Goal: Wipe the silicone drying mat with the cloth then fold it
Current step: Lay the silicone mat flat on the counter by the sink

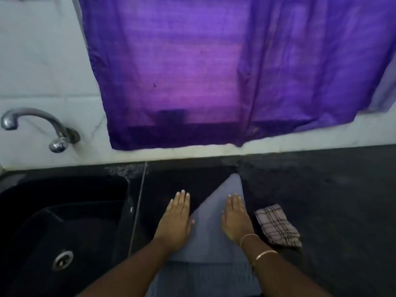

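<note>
Left hand (176,219), right hand (235,217) flat on folded mat (211,239); cloth (276,225) beside.

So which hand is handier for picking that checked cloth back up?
The right hand. The checked cloth lies just to its right on the dark counter, while the left hand presses the far side of the grey mat.
</note>
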Tool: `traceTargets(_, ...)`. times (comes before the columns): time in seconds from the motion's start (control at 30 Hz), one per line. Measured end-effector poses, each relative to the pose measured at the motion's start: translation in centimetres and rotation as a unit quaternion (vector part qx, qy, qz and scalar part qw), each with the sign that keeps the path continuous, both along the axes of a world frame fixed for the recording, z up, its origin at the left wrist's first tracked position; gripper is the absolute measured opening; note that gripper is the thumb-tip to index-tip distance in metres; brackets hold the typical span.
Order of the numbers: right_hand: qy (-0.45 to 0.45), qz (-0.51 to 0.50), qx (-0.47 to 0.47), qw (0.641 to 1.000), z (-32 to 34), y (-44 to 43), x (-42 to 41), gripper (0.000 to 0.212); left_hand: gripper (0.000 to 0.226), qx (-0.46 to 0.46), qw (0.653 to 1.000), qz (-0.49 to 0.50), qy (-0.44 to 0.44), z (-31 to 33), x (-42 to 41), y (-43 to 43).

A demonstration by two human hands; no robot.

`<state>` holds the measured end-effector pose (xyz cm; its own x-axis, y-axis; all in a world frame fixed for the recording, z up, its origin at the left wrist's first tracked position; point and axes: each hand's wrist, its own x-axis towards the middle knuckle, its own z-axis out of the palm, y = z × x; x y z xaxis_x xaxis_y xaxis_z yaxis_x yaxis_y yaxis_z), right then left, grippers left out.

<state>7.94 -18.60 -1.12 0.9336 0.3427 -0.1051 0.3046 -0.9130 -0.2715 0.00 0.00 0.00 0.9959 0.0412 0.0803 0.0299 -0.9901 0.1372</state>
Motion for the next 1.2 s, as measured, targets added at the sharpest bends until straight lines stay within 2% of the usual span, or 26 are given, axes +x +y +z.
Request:
traceTargets(0.13,0.051,-0.045,0.018,0.998,-0.2,-0.8,-0.4,0.059,0.063,0.006,0.996,-0.087,0.023,-0.6,0.4,-2.1)
traceTargets(0.37,0.054,-0.096,-0.006,0.994,0.2,-2.1,0.0,0.049,0.043,-0.019,0.978,-0.188,0.088,-1.5,0.0,-4.8)
traceTargets(0.53,0.096,-0.119,0.029,0.988,1.4,-2.3,1.2,0.04,0.063,-0.054,0.976,-0.175,0.117,-1.4,-0.5,-5.4)
traceTargets(0.67,0.079,-0.134,0.075,0.985,1.8,-2.9,2.2,0.028,0.075,-0.008,0.972,-0.189,0.137,-0.8,-0.1,-5.9)
traceTargets(0.77,0.065,-0.16,0.117,0.978,2.1,-2.8,2.9,0.025,0.071,0.034,0.966,-0.208,0.151,-0.5,0.1,-6.0)
traceTargets(0.83,0.072,-0.178,0.148,0.97,2.4,-2.6,3.5,0.021,0.059,0.054,0.962,-0.226,0.141,-0.3,0.0,-6.2)
traceTargets(0.97,0.108,-0.206,0.202,0.951,3.2,-2.5,5.1,0.017,0.031,0.03,0.963,-0.251,0.098,-0.1,-0.2,-6.1)
traceTargets(1.03,0.117,-0.211,0.224,0.944,3.8,-2.4,5.8,0.024,0.024,0.005,0.966,-0.241,0.09,0.1,0.0,-5.8)
traceTargets(1.13,0.139,-0.218,0.278,0.925,5.1,-1.5,6.9,0.027,0.02,-0.064,0.98,-0.178,0.054,0.5,0.0,-4.7)
traceTargets(1.2,0.158,-0.219,0.322,0.907,5.9,-0.7,7.7,0.021,0.012,-0.137,0.984,-0.111,-0.013,1.1,0.0,-3.8)
